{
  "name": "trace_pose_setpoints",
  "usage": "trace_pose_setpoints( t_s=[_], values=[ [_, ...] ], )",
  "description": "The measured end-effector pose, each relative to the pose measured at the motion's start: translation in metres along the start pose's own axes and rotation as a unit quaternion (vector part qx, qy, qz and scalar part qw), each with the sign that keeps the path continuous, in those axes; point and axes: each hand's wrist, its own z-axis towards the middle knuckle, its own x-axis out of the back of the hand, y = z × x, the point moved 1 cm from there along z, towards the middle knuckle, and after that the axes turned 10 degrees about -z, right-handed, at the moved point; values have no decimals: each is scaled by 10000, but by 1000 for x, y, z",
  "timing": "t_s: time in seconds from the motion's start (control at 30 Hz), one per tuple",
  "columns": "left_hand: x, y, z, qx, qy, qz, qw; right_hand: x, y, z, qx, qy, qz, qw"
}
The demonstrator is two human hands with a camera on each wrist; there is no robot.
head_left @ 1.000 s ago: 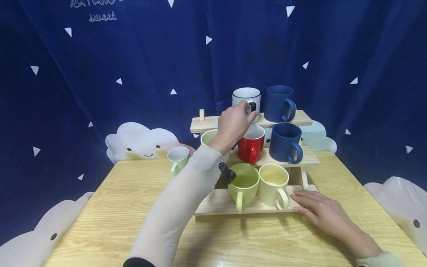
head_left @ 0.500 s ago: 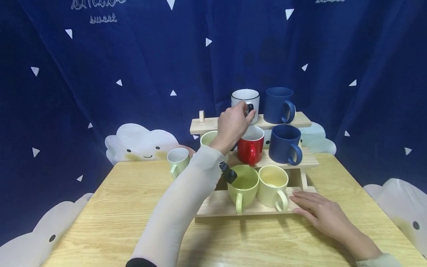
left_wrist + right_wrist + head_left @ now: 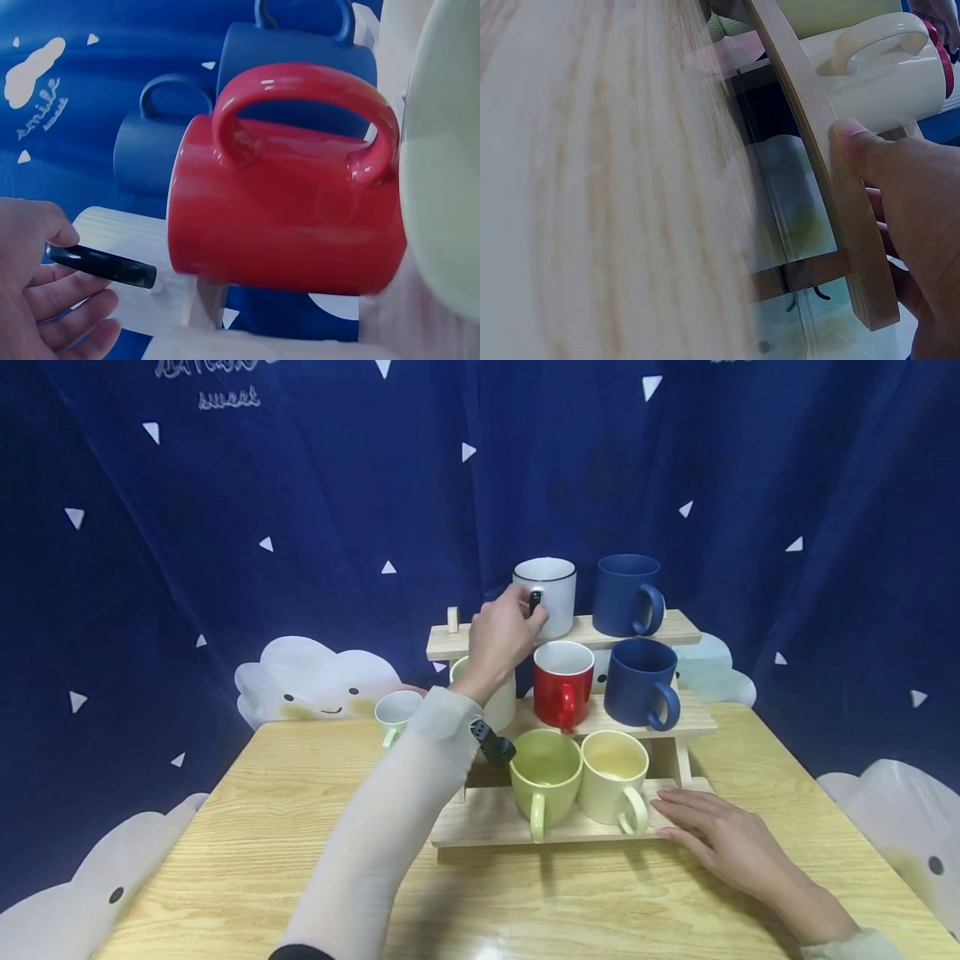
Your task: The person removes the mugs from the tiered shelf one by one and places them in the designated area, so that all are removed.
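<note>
My left hand (image 3: 497, 642) pinches the black-tipped handle of a white ribbed mug (image 3: 558, 597) with a dark rim, at the top tier of a wooden mug rack (image 3: 480, 828). In the left wrist view, thumb and fingers (image 3: 56, 223) meet around that black handle (image 3: 105, 264). A dark blue mug (image 3: 626, 593) stands to the white mug's right. My right hand (image 3: 723, 837) rests at the right end of the bottom tier, its fingers lying fairly straight on the board. The right wrist view shows the thumb (image 3: 859, 146) against the board's front edge.
The middle tier bears a pale mug (image 3: 501, 703), a red mug (image 3: 562, 689) and another dark blue mug (image 3: 639, 685). Below stand a green mug (image 3: 546, 777) and a cream mug (image 3: 611, 777). A light green ribbed mug (image 3: 396, 708) sits on the table (image 3: 300, 810), left of the rack.
My left hand has moved slightly left, shifting the white mug leftward, away from the blue mug, and its handle now faces more to the front. The right hand has stayed in place.
</note>
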Motion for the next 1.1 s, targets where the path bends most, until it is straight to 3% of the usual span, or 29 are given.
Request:
trace_pose_setpoints(
  t_s=[0.27,0.53,1.1],
  values=[
    [7,-9,2,183,-35,-320,9993,-2,1,-1,-115,-165,9,9998],
    [7,-15,5,376,-348,-874,9948,-1,-1,0,-128,-175,8,9998],
    [13,-23,7,210,-325,-1220,9918,0,0,1,-53,-75,-8,10000]
  ],
)
